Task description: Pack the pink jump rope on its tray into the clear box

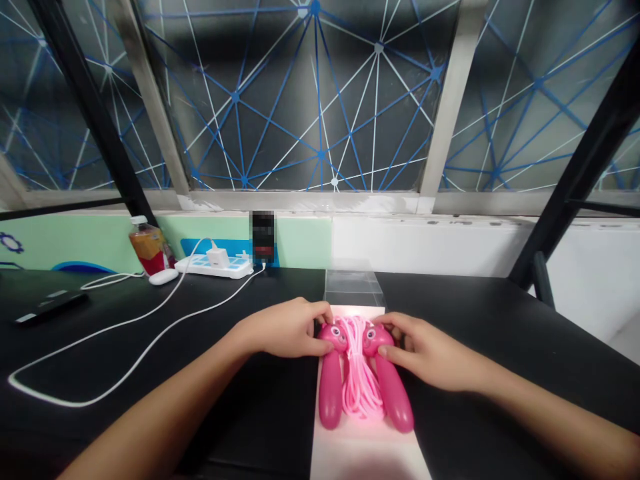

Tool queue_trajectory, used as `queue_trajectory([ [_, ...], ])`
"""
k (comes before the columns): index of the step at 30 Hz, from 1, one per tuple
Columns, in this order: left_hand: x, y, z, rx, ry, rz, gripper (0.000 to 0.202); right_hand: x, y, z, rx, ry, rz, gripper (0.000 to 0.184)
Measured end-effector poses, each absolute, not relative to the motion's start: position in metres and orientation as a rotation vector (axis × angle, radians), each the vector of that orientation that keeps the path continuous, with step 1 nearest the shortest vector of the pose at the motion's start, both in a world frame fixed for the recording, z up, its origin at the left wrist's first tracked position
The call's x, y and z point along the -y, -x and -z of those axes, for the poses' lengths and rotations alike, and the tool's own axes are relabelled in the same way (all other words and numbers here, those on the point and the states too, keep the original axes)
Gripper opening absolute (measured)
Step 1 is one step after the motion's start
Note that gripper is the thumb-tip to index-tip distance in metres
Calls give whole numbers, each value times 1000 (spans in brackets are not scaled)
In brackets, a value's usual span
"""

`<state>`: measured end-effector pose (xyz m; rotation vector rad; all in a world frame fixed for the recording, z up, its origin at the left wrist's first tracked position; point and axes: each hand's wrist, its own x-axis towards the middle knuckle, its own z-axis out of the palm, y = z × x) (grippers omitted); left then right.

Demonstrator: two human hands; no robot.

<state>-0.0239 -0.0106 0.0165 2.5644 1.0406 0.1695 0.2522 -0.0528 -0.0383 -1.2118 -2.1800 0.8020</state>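
Observation:
A pink skipping rope lies on a white strip (367,453) on the black table (500,333). Its two pink handles have cartoon faces at their tops, and the pink cord (357,373) is bundled between them. My left hand (285,328) pinches the top of the left handle (330,383) with thumb and fingers. On the other side, my right hand (425,350) grips the top of the right handle (393,390) the same way. A clear plastic box (353,288) stands just beyond the handles.
At the back left are a white power strip (215,267) with a plugged charger, a white cable (125,333) looping over the table, a white mouse (163,276), a drink bottle (147,248) and a dark flat device (50,307). Black frame posts rise at both sides.

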Motion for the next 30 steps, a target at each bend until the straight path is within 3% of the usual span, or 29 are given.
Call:
queue_trajectory([
  [11, 8, 25, -17, -912, -2607, -223, 32, 50, -250, 38, 2205, 1182, -560, 26],
  [18, 8, 25, -15, -904, -2611, -239, 28, 57, -248, 33, 2384, 1181, -283, 32],
  [30, 19, 15, -13, -909, -3005, -238, 23, 57, -247, 37, 2407, 1229, -6, 32],
])
